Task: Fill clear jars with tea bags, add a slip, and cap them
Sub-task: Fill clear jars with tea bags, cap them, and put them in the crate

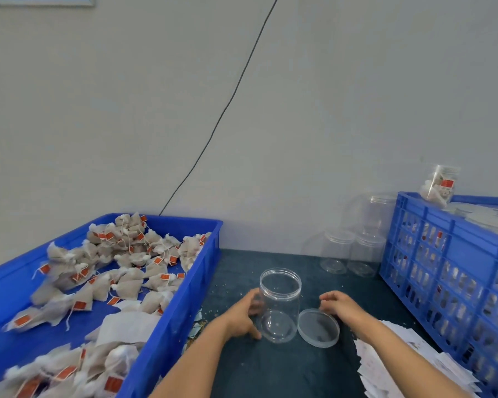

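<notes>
against the left edge, a big blue tray [167, 334], tilted toward the wall, heaped with pyramid tea bags [133, 254] carrying orange-red tags on white strings; among them, some white sheet material [127, 326] near the tray's right wall. on the right, a blue slatted crate [449, 271], packed with filled jars seen through its slots, clear lids showing over its top, and one filled jar [439, 183] with a red tag inside perched tilted on its back corner. between tray and crate, a dark cloth-covered table [285, 374] speckled with small crumbs. at the back, beside the crate, a cluster of empty clear jars [354, 251], stacked, hard to count. along the crate's foot at lower right, a fanned pile of white paper slips [400, 366]. up the grey wall, a thin black cable [230, 99] running from behind the tray to the top edge. in the middle of the table, the open clear jar [279, 305], upright, empty, mouth uncovered. just beside its base on the right, touching or nearly so, the clear lid [318, 327] lying flat on the cloth. wrapped round the jar's left side, the left hand [243, 315], fingers curled about the wall, thumb near the base. at the lid's far right edge, the right hand [338, 307], fingers curled downward above the rim; cannot tell whether gripping the lid or only touching.
</notes>
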